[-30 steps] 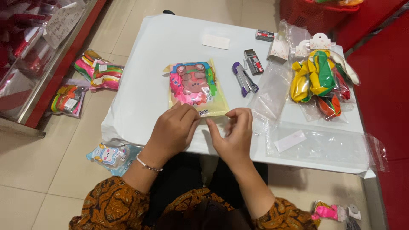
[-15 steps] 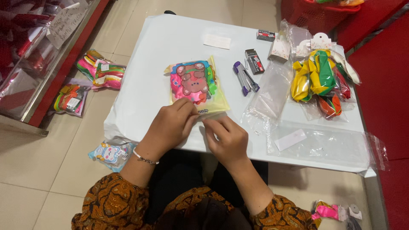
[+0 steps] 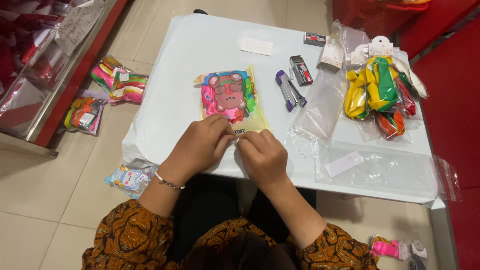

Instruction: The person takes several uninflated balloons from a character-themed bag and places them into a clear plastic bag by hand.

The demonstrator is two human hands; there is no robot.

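Balloon packet point(image 3: 230, 97) at centre of table point(image 3: 180, 60); stapler point(image 3: 289, 90) to its right; balloon bundle point(image 3: 380, 90) farther right.

place: shop — red display shelf point(image 3: 75, 75) | packaged toys point(image 3: 117, 80) on tiled floor point(image 3: 45, 200)

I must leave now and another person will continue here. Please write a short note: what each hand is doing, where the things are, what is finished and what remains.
Left hand and right hand: both pinch the near edge of the yellow bear-print packet, which lies flat on the white table.
Purple stapler and box of staples lie just right of the packet, untouched.
Loose balloons in clear bags are at the far right; empty clear bags at the near right.
Done: the packet is filled.
Left: its near edge looks not yet stapled, though the hands hide it.
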